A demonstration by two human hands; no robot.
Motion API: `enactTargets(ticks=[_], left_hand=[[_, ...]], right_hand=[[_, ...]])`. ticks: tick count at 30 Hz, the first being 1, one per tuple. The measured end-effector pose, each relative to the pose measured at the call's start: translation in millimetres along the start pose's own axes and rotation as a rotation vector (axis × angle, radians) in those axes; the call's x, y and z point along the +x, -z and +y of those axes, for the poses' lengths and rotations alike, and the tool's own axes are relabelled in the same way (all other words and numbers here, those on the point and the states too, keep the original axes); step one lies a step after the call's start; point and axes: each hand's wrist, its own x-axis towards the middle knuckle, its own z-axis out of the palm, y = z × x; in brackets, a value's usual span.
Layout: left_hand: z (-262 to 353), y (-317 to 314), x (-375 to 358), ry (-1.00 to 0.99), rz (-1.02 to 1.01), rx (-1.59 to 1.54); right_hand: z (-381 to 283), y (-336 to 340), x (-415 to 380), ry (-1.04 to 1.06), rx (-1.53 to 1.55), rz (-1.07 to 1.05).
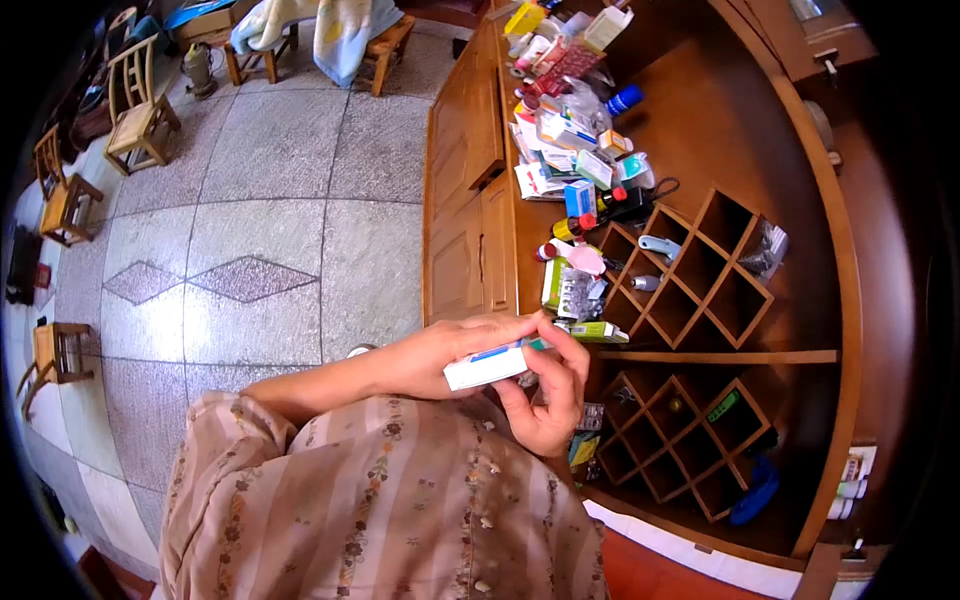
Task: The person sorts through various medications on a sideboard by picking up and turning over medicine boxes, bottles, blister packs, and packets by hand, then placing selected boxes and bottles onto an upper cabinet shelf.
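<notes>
A small white box with a blue stripe (483, 371) is held between my two hands, close in front of the patterned shirt. My left hand (450, 345) comes in from the left and is closed around the box's far side, its fingers pointing right. At the right end of the box, my right hand (548, 405) is bent, with fingers and thumb against that end. A bit of green shows by the fingertips, too small to name. Just beyond the hands, a green and white box (598, 331) lies on the cabinet shelf.
The wooden cabinet (465, 200) runs along the right. Medicine boxes (565, 132), bottles (573, 227) and a blue-capped container (625, 99) crowd its top. Diamond-shaped wooden racks (690, 262) stand behind. Wooden chairs (140, 115) sit on the tiled floor (260, 235) at left.
</notes>
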Motion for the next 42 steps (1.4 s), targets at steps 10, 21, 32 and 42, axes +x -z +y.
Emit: enactTargets(ticks=[10,21,32,42], left_hand=[[1.3,3.8,-5.0,-0.05,-0.031,-0.102],[6.6,7.9,-8.0,0.011,-0.058,-0.136],[9.5,9.9,-8.1,0.022,-0.074,-0.141],[8.9,10.4,-5.1,0.045,-0.122,-0.136]], right_hand=[[-8.4,-4.3,3.5,0.067,0.03,0.026],[-9.6,-7.3,2.6,0.047,0.061,0.021],[-10.9,-7.0,3.6,0.036,0.074,0.01],[-11.1,-4.3,2.5,0.039,0.067,0.029]])
